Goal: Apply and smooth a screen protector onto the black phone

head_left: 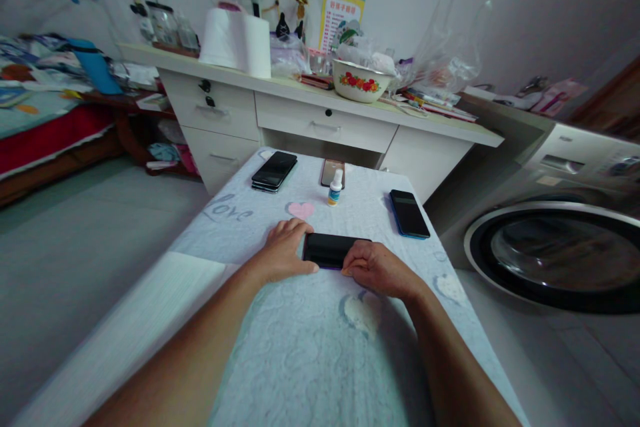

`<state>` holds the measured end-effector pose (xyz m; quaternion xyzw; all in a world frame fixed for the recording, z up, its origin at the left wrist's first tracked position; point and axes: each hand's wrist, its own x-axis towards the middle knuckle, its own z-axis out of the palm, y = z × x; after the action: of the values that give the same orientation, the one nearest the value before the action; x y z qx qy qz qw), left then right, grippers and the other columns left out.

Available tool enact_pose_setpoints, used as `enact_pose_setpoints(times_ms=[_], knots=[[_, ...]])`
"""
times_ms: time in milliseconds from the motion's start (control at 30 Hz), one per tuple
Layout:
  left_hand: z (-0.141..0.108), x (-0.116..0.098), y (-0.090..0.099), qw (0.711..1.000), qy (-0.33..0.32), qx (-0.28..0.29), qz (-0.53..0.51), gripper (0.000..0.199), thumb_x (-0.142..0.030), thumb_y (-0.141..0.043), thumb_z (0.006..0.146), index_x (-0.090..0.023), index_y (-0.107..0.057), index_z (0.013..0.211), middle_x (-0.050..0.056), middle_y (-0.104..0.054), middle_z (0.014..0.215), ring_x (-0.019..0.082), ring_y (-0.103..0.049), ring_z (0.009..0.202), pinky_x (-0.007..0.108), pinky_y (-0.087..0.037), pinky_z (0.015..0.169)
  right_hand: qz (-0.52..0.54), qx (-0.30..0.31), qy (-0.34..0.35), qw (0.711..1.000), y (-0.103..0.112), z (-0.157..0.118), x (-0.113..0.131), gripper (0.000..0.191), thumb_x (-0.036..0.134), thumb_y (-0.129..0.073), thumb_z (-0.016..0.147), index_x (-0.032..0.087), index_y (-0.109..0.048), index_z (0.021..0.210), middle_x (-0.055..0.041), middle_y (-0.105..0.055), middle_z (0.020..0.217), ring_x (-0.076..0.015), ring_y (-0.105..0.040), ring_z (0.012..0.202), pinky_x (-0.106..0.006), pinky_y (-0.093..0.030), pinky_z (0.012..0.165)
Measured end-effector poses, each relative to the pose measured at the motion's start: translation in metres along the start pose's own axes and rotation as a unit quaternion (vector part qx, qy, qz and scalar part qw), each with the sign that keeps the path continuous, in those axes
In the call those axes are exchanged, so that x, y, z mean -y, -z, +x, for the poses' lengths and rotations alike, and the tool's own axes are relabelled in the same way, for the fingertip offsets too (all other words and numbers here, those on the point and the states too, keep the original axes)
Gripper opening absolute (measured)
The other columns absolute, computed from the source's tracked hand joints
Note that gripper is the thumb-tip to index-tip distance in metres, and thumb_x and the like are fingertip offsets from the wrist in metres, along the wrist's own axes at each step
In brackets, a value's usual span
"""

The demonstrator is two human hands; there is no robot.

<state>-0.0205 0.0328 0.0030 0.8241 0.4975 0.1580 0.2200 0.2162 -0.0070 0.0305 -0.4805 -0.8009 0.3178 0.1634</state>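
A dark smartphone [327, 250] lies flat and sideways on the cloth-covered table, its black screen facing up. My left hand [286, 252] grips its left end, thumb at the near corner and fingers by the far corner. Over the right end, my right hand [373, 265] is closed, fingers curled together and touching the phone near its lower edge. Whatever those fingers may hold is hidden. Beyond the phone stands a small white-capped spray bottle [335, 188] with a blue and yellow label, upright.
Stacked phones [275, 171] lie at the table's far left. Another phone [333, 172] rests behind the bottle, and a blue-edged phone [409, 213] lies at right. A white cabinet [295, 121] backs the table; a washing machine [555, 167] stands to the right.
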Motion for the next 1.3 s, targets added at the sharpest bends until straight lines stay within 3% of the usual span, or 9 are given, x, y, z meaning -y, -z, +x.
enact_pose_setpoints(times_ms=[300,833,1300], knots=[[-0.001,-0.002,0.002,1.0,0.001,0.002,-0.005,0.059,-0.041,-0.071,0.058,-0.026,-0.05,0.11,0.004,-0.05,0.118,0.028,-0.045,0.111,0.04,-0.037,0.095,-0.015,-0.061,-0.021,0.998,-0.006,0.002,-0.003,0.008,0.014,-0.06,0.079,0.019,-0.066,0.08,-0.001,-0.063,0.082,-0.0119,-0.058,0.072,-0.022,-0.043,0.066],[-0.002,-0.004,0.005,1.0,0.007,0.002,-0.007,0.058,-0.04,-0.071,0.058,-0.025,-0.051,0.11,0.005,-0.051,0.117,0.028,-0.045,0.111,0.039,-0.038,0.095,-0.162,-0.169,-0.053,0.971,-0.013,0.016,-0.006,0.011,0.017,-0.056,0.086,0.018,-0.067,0.088,-0.0034,-0.059,0.086,-0.0139,-0.056,0.079,-0.024,-0.04,0.074],[-0.002,-0.001,0.003,1.0,0.003,-0.001,-0.006,0.06,-0.042,-0.072,0.057,-0.026,-0.05,0.11,0.004,-0.05,0.117,0.028,-0.045,0.111,0.041,-0.038,0.095,-0.18,-0.121,-0.081,0.973,-0.002,0.028,-0.001,0.011,0.018,-0.057,0.085,0.018,-0.068,0.084,-0.0042,-0.061,0.085,-0.0147,-0.057,0.079,-0.025,-0.038,0.072]])
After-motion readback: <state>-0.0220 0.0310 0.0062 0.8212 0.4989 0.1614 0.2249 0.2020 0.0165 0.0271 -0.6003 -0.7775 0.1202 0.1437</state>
